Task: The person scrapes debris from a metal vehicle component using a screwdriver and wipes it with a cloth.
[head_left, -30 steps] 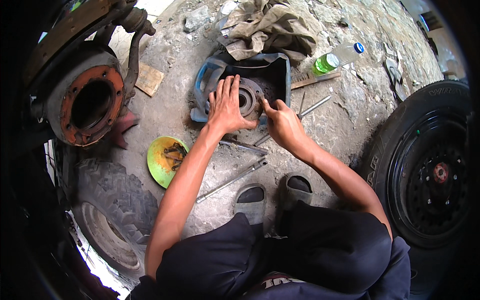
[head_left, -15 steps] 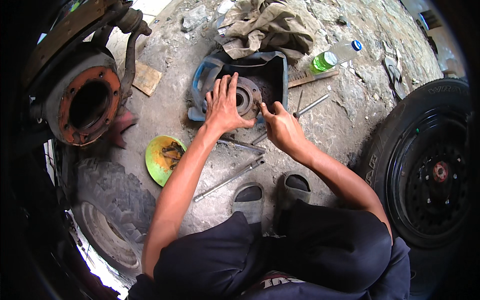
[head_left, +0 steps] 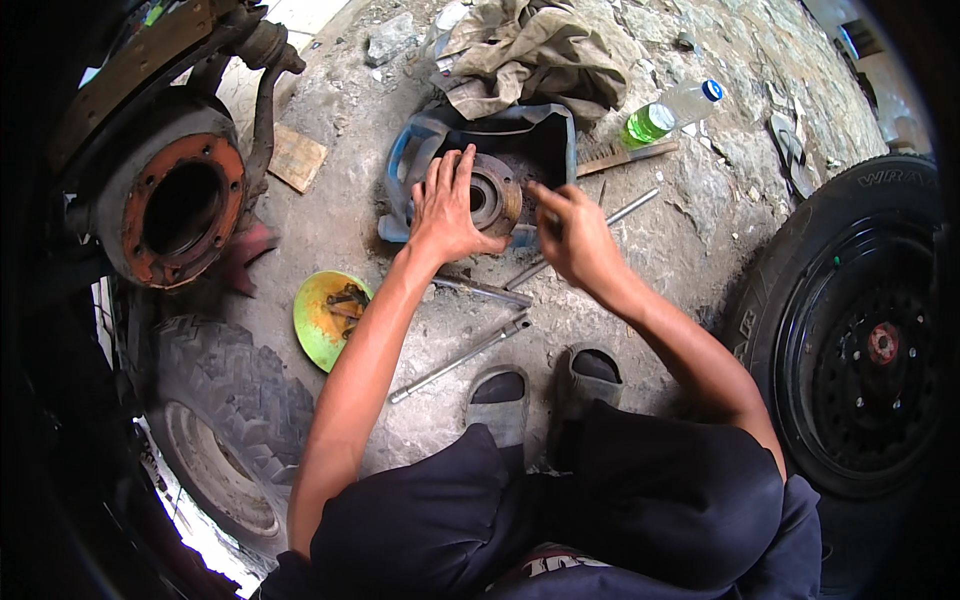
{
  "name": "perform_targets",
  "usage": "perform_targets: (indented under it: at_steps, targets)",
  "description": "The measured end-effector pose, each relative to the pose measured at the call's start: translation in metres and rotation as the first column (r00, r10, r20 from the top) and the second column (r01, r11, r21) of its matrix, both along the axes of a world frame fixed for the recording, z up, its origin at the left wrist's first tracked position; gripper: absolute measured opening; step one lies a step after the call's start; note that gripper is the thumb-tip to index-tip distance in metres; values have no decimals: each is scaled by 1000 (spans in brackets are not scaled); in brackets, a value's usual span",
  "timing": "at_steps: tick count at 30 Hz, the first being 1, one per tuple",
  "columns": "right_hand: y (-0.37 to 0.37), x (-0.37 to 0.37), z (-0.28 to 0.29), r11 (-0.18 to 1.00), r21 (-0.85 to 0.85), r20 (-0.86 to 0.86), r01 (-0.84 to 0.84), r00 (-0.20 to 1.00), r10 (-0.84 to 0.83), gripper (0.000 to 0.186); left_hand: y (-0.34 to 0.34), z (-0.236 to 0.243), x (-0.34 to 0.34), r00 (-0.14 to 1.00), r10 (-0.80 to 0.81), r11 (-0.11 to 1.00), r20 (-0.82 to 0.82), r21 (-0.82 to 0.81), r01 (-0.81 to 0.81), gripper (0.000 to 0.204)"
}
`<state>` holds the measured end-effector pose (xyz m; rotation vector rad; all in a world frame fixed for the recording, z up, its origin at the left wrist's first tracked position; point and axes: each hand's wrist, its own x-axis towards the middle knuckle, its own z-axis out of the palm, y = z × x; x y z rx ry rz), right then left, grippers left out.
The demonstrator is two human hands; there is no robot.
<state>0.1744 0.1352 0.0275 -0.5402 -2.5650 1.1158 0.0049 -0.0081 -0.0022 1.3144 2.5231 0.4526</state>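
Note:
A round, rusty metal hub (head_left: 505,212) with a central bore and a flange sits tilted over a blue plastic container (head_left: 400,150) with its top cut away. My left hand (head_left: 445,212) grips the hub from its left side, fingers over the face and thumb at the lower rim. Just off the hub's right edge is my right hand (head_left: 578,232), its fingers curled together with the index finger toward the flange. Whatever it pinches, if anything, is too small to make out. The container's dark inside shows behind the hub.
Metal rods (head_left: 460,358) lie before the container. Beyond it are a wooden-handled brush (head_left: 625,157), a green-liquid bottle (head_left: 672,112) and a crumpled cloth (head_left: 540,55). A green bowl of bolts (head_left: 318,322), an axle housing (head_left: 180,210) and tyres (head_left: 225,400) flank me.
My right hand has moved slightly right, off the hub's flange. My left hand and the hub stay in place.

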Motion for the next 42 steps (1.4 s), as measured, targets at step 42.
perform_targets:
  at_steps: [42]
  targets:
    - [-5,-6,-30,990,-116,-47,-77,996,72,51,-1,-6,1,999,-31,999,-32,44,32,145]
